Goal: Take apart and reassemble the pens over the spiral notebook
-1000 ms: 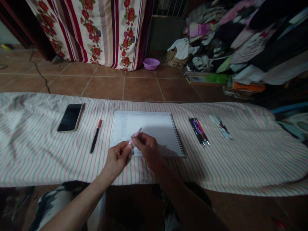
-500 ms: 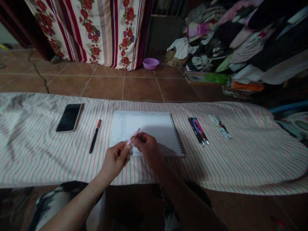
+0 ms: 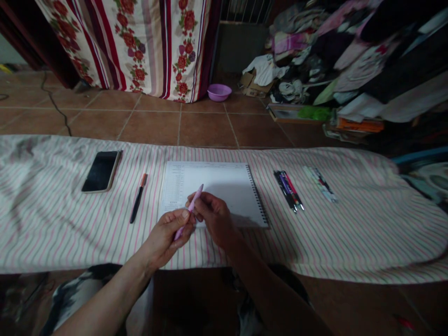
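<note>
A pink pen (image 3: 196, 195) is held slantwise over the lower left of a spiral notebook (image 3: 224, 177), its pointed end up and away from me. My left hand (image 3: 168, 235) is closed around the pen's lower part, with the thumb on top. Curled fingers of my right hand (image 3: 217, 215) pinch the pen higher up, close to the left fingertips; the exact contact is partly hidden. The notebook lies open at a mostly white page with a printed column on its left and the black spiral on its right.
On the striped cloth (image 3: 367, 224) lie a phone (image 3: 101, 171) and a black pen with an orange end (image 3: 137, 201) to the left. Several dark and coloured pens (image 3: 289, 191) and some pale pens (image 3: 320, 184) lie right. Beyond are a purple basin (image 3: 219, 93) and piled clothes (image 3: 325, 46).
The pink pen has turned steeper, and more of its length now shows below my left thumb. My left hand has rolled its grip; my right hand stays in nearly the same place.
</note>
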